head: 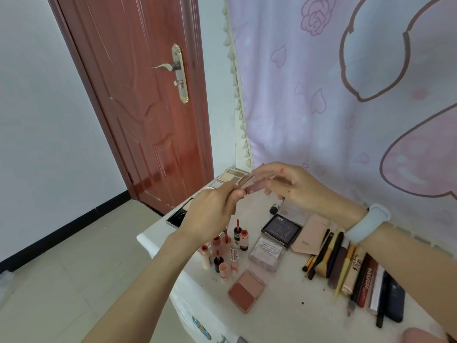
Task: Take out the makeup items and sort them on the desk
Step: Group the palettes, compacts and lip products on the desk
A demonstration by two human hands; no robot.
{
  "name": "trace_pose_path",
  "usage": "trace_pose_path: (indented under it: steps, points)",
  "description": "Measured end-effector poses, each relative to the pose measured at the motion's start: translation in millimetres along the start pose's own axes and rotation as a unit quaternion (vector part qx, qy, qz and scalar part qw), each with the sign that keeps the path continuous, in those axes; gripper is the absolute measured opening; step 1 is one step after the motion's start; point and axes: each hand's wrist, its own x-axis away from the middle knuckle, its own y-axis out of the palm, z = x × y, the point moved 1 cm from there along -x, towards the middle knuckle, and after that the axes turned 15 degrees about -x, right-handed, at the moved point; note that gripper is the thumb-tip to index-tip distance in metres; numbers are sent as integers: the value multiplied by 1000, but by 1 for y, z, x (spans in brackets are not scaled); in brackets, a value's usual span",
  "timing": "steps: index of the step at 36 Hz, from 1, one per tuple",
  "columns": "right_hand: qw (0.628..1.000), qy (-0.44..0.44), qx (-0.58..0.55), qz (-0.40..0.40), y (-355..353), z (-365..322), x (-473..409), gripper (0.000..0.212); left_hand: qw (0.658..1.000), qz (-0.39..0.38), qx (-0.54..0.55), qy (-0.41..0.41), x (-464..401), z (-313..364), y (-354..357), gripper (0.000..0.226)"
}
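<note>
Above the white desk (284, 305) both my hands hold one small pink lip gloss tube (252, 187). My left hand (212, 211) pinches its near end; my right hand (294, 186) grips the far end with curled fingers. Below stand several lipsticks and lip glosses (226, 253) in a cluster. A two-tone blush palette (247, 289) lies in front of them. A black compact (282, 229), a clear case (267, 253) and a beige pouch (312, 235) lie in the middle. A row of brushes, pencils and tubes (353, 273) lies at the right.
An eyeshadow palette (233, 175) and a black-edged compact (179, 214) lie at the desk's far left corner. A small dark bottle (274, 209) lies under my right hand. A red door (148, 100) stands at left, a pink curtain (346, 95) behind the desk.
</note>
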Motion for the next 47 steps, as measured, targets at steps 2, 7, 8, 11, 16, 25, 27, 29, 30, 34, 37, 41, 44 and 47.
trace_pose_path:
  steps: [2,7,8,11,16,25,27,29,30,34,37,41,44,47]
  points:
    - [992,42,103,-62,-4,-4,-2,23,999,0,-22,27,-3,-3,0,45]
    - [971,36,222,-79,-5,-7,-4,17,993,-23,-87,71,-17,-3,-8,61]
    - [969,31,235,-69,-7,-6,-4,8,993,-35,-87,67,-20,-3,-10,60]
    - [958,-28,286,-26,-12,-3,-4,15,996,-65,-45,50,-27,-8,-12,47]
    - [899,-143,415,10,-18,5,-8,21,989,-133,38,44,-34,-15,-16,25]
    - [954,-38,257,147,-55,32,-9,18,976,-126,162,-80,-37,-59,-24,24]
    - [977,12,136,166,-49,36,-9,16,954,-104,255,-120,-38,-60,-20,19]
    - [984,36,38,172,-38,41,-7,11,935,-83,317,-139,-40,-58,-15,16]
    - [984,42,3,172,-31,44,-5,9,928,-74,336,-146,-41,-57,-12,14]
    - [988,83,-9,132,-6,71,-3,2,915,-45,360,-175,-46,-56,0,10]
    - [989,108,38,89,8,95,-8,2,931,-33,320,-172,-45,-54,4,11]
    - [988,98,109,41,24,114,-19,5,936,-17,304,-174,-41,-56,7,19]
    - [984,103,143,27,32,125,-29,1,935,-21,306,-180,-37,-59,7,18]
    - [980,94,175,24,40,129,-36,11,935,-30,307,-177,-32,-59,5,18]
